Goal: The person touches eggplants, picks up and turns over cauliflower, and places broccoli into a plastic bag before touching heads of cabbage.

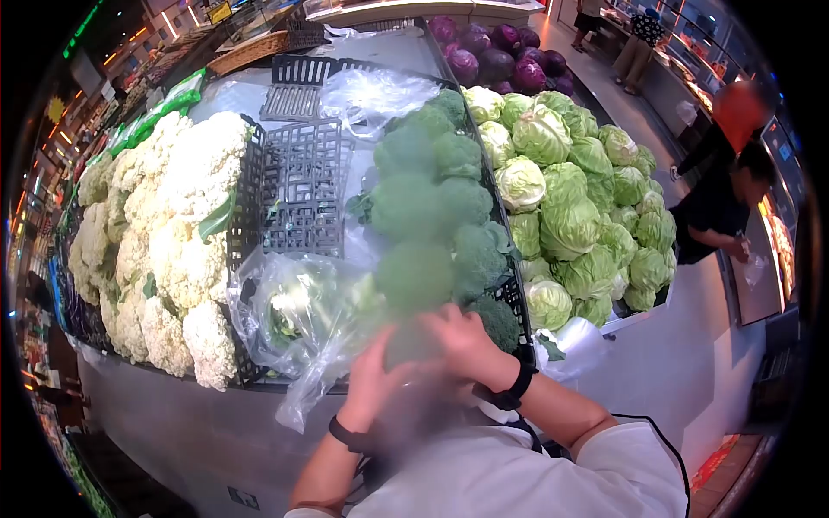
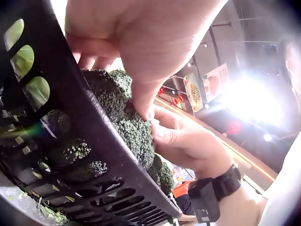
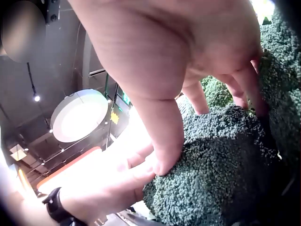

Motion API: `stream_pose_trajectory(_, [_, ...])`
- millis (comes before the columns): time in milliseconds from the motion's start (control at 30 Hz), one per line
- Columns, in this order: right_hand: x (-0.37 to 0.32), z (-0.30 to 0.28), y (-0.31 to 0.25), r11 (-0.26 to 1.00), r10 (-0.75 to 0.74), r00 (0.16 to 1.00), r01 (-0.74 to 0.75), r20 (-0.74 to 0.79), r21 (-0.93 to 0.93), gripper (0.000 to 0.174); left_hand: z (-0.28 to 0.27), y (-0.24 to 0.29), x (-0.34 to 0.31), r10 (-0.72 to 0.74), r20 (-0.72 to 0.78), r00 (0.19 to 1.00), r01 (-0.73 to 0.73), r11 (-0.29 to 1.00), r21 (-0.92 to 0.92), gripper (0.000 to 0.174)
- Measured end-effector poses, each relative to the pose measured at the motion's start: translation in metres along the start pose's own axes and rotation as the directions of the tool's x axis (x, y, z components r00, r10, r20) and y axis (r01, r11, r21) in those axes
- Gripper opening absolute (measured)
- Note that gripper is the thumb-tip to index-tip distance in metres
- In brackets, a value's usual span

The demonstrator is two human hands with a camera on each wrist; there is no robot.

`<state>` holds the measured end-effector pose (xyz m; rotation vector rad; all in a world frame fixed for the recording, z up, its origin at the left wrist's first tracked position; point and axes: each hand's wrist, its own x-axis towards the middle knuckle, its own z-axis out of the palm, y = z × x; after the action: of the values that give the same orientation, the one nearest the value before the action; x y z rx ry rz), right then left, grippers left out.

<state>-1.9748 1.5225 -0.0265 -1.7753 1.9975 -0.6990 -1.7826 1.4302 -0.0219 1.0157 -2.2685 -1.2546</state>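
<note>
A broccoli head (image 3: 188,183) at the near end of the broccoli crate is held between both hands. In the left wrist view, the left hand (image 2: 141,42) curls over broccoli (image 2: 136,136), its thumb pressed against the florets. Opposite it, the right hand (image 2: 188,143) has its thumb beside that thumb. The right wrist view shows the right hand (image 3: 178,61) spread over the top, with fingers bent down around the head, and the left hand (image 3: 106,190) at its side. From above, the left hand (image 1: 371,380) and right hand (image 1: 475,345) flank a blurred patch.
A clear bag with pale green contents (image 1: 298,306) lies left of the hands. Cauliflower (image 1: 181,233) fills the left side, and cabbages (image 1: 566,207) lie to the right beyond the black crate edge (image 2: 113,127). Purple cabbages (image 1: 501,65) are farther back. A person (image 1: 721,207) stands at right.
</note>
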Motion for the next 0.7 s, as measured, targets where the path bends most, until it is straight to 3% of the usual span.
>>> stream_pose_trajectory(233, [0.008,-0.015,0.0,0.999,0.05,0.993,-0.051,0.105,0.01,0.072,0.016,-0.006,-0.005,0.021,-0.071,0.997,-0.02,1.0,0.012,0.07])
stream_pose_trajectory(367, [0.005,-0.024,-0.009,0.996,0.089,0.979,-0.085,0.183,-0.027,0.073,0.001,0.02,-0.009,-0.083,0.056,0.995,0.086,0.995,-0.05,0.071])
stream_pose_trajectory(467, [-0.003,-0.026,-0.003,0.981,-0.053,0.999,0.051,0.005,0.188,0.068,0.005,0.007,-0.013,0.02,0.002,1.0,-0.02,0.999,-0.051,0.071])
stream_pose_trajectory(533, [-0.014,-0.05,-0.007,0.944,-0.048,0.991,0.085,-0.122,0.318,0.059,0.001,0.014,-0.02,0.04,-0.008,0.999,-0.039,0.996,0.074,0.068])
stream_pose_trajectory(600, [-0.029,-0.095,-0.015,0.927,0.073,0.994,-0.039,-0.077,0.373,0.04,-0.005,0.027,-0.027,0.076,-0.056,0.996,-0.062,0.973,0.223,0.064])
stream_pose_trajectory(633, [-0.043,-0.127,-0.025,0.828,0.053,0.991,0.027,-0.127,0.561,0.032,-0.009,0.036,-0.032,0.104,-0.092,0.99,-0.071,0.949,0.306,0.06])
stream_pose_trajectory(667, [-0.059,-0.168,-0.038,0.788,0.027,0.994,0.046,-0.108,0.614,0.026,-0.01,0.045,-0.037,0.136,-0.125,0.983,-0.079,0.92,0.383,0.057])
stream_pose_trajectory(700, [-0.081,-0.192,-0.041,0.684,-0.104,0.942,0.301,-0.32,0.664,0.02,-0.012,0.054,-0.04,0.11,-0.133,0.985,-0.052,0.924,0.379,0.051])
